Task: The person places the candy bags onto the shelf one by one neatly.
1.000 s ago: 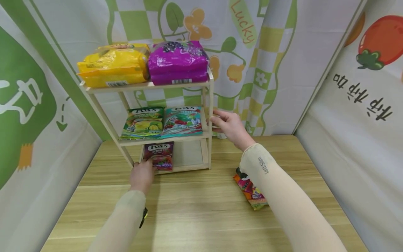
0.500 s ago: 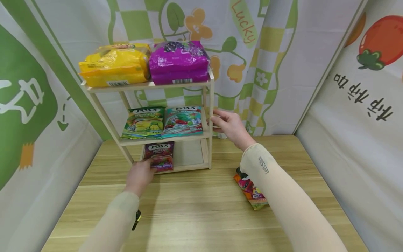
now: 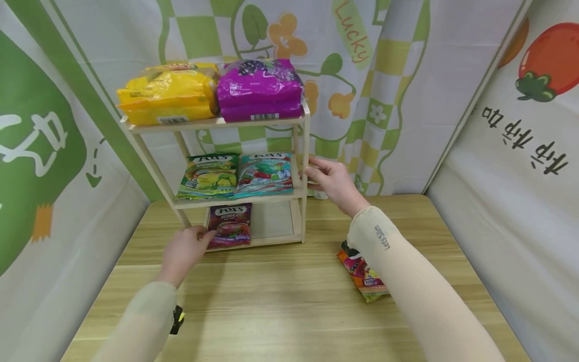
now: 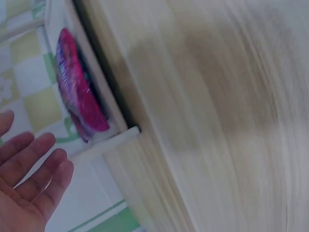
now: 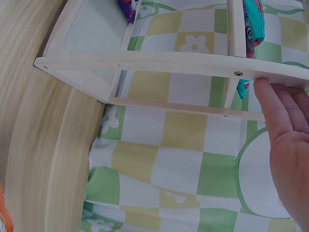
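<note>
In the head view my left hand [image 3: 185,251] is beside a dark red Fox's Berries candy bag [image 3: 230,226] on the bottom tier of a small wooden shelf [image 3: 271,241]. The left wrist view has this hand [image 4: 29,183] with loose, spread fingers, apart from the bag [image 4: 77,87]. Straight fingers of my right hand [image 3: 336,186] touch the shelf's right upright at middle-tier height; its thumb is hidden in the right wrist view. Two Fox's bags lie on the middle tier, one green-yellow [image 3: 210,176] and one turquoise [image 3: 264,173].
A yellow bag [image 3: 169,95] and a purple bag [image 3: 260,90] fill the top tier. On the wooden table [image 3: 271,311], an orange-red candy bag [image 3: 362,276] lies partly under my right forearm. Printed curtains [image 3: 384,100] stand behind the shelf and at both sides.
My left hand has drawn back leftward from the Berries bag, which stays on the bottom tier. My right hand keeps its place at the upright. The view has shifted slightly.
</note>
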Action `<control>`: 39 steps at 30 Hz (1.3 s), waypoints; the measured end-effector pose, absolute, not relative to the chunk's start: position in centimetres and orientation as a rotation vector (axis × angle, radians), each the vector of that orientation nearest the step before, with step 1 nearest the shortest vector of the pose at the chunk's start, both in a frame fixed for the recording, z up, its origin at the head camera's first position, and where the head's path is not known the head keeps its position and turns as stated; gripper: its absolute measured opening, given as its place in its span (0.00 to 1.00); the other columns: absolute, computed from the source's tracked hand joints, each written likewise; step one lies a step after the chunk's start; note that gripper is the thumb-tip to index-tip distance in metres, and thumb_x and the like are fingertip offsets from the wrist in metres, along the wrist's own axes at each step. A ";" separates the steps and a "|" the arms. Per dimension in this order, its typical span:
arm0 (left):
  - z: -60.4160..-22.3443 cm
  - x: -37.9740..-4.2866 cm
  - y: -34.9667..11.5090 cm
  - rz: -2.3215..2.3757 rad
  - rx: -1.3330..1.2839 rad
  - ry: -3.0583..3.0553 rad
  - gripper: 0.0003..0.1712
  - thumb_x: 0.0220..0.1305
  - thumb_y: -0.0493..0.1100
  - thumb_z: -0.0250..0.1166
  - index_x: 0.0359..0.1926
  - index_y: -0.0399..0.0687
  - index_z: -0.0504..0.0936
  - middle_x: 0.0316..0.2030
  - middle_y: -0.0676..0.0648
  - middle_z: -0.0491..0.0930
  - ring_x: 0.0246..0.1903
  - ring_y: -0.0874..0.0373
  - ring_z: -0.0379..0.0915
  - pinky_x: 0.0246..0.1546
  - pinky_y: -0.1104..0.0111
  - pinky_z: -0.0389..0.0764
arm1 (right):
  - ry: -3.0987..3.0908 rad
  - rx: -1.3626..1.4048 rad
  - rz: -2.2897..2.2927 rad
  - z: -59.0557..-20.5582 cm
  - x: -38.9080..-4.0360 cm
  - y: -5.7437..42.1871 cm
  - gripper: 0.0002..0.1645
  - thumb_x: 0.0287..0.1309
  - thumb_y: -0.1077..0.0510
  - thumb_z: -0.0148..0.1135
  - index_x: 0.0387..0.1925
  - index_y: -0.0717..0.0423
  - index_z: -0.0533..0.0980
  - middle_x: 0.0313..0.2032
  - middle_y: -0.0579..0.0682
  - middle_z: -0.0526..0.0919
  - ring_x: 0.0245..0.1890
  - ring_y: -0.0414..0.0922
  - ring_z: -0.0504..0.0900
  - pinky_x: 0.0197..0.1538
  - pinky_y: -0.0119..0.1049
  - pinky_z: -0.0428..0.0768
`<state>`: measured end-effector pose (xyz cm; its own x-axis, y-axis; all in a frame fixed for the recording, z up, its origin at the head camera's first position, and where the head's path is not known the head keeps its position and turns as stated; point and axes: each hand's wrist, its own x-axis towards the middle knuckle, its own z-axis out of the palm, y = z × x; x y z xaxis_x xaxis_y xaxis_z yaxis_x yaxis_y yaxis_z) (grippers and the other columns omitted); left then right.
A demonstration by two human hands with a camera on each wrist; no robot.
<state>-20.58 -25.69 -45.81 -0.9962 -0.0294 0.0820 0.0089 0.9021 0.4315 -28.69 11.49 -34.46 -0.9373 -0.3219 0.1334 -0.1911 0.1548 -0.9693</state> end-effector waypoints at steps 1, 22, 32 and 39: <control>-45.7 -20.5 -25.9 -0.684 0.018 -2.966 0.26 0.77 0.53 0.57 0.52 0.32 0.84 0.36 0.36 0.87 0.27 0.48 0.82 0.31 0.50 0.84 | 2.311 -0.512 -1.903 -34.5 -28.7 11.5 0.30 0.75 0.51 0.57 0.74 0.51 0.67 0.72 0.53 0.71 0.67 0.50 0.76 0.58 0.38 0.84; -43.6 -20.5 -30.5 -0.935 0.164 -2.746 0.29 0.78 0.59 0.53 0.59 0.37 0.75 0.54 0.32 0.80 0.42 0.37 0.80 0.33 0.54 0.80 | 2.337 -0.529 -1.697 -35.3 -28.5 14.0 0.35 0.74 0.40 0.56 0.74 0.50 0.67 0.66 0.55 0.78 0.60 0.51 0.82 0.62 0.45 0.82; -41.9 -20.4 -31.4 -1.236 0.020 -2.684 0.32 0.81 0.52 0.49 0.75 0.36 0.62 0.70 0.30 0.66 0.63 0.35 0.72 0.49 0.68 0.82 | 2.427 -0.397 -1.408 -37.7 -28.3 18.6 0.36 0.73 0.37 0.57 0.75 0.43 0.66 0.66 0.57 0.77 0.62 0.55 0.80 0.63 0.51 0.81; -40.9 -20.6 -31.5 -1.354 -0.006 -2.657 0.34 0.81 0.53 0.48 0.77 0.37 0.58 0.71 0.31 0.64 0.50 0.66 0.75 0.58 0.58 0.82 | 2.383 -0.272 -1.296 -39.2 -28.0 21.4 0.41 0.76 0.41 0.53 0.80 0.52 0.54 0.71 0.66 0.68 0.69 0.64 0.70 0.65 0.58 0.77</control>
<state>-20.59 -31.49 -40.86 -0.9874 -0.0682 0.1429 0.0755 0.5902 0.8037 -27.99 21.44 -39.25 -0.8958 -0.3589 -0.2620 0.0250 0.5479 -0.8362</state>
